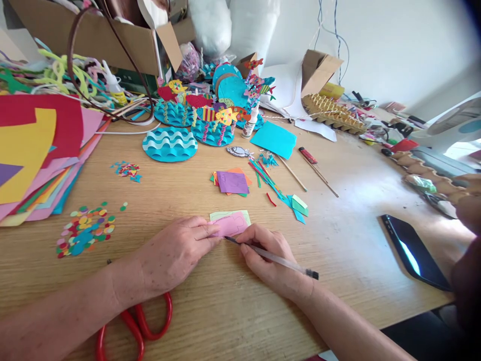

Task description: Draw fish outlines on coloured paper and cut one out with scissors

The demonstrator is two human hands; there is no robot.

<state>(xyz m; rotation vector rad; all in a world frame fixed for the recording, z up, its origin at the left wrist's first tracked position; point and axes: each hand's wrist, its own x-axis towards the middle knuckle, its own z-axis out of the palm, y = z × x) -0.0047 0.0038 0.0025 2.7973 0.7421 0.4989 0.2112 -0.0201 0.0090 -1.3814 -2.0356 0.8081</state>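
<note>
Red-handled scissors (146, 321) lie at the near edge of the wooden table (349, 200), their blades hidden under the left forearm. The left hand (176, 250) presses flat, fingers together, on a small pink paper piece (231, 224) near the table's near edge, atop a pale green scrap (236, 215). The right hand (268, 260) pinches a clear-barrelled pen (272, 257), tip at the pink paper's edge; faint drawn lines are hard to make out. Farther back stand blue paper wave discs (170, 144).

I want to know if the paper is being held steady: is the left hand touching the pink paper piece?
Touching. The head view shows the left hand with its fingertips pressed on the left edge of the pink paper piece, no gap between them, while the right hand holds a pen at it.
</note>
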